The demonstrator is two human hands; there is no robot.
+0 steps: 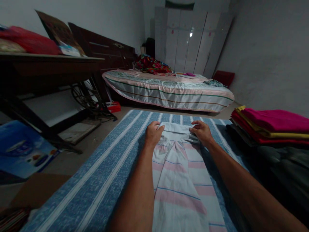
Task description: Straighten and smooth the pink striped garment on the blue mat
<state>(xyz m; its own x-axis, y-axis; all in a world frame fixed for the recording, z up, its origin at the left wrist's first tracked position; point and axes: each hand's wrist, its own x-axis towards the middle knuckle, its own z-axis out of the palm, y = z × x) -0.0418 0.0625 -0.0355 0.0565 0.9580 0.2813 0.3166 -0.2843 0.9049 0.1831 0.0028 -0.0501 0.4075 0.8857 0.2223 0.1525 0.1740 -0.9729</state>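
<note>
A white shirt [178, 190] with pink bands and thin blue lines lies lengthwise before me on a blue cloth with white stripes [108, 161]. Its plain white collar band [176, 128] is at the far end, and the fabric below it is gathered in creases. At the band's left end, my left hand [154, 133] pinches the cloth between thumb and fingers. My right hand [201, 131] grips the opposite end the same way. Both forearms reach along the shirt's sides, and its near end runs out of view.
Folded clothes, magenta, yellow and red [277, 124], are stacked at the right above dark garments [287, 167]. A sewing-machine table [48, 69] stands left, with a blue box [24, 148] below. Beyond are a bed [169, 93] and a wardrobe [185, 42].
</note>
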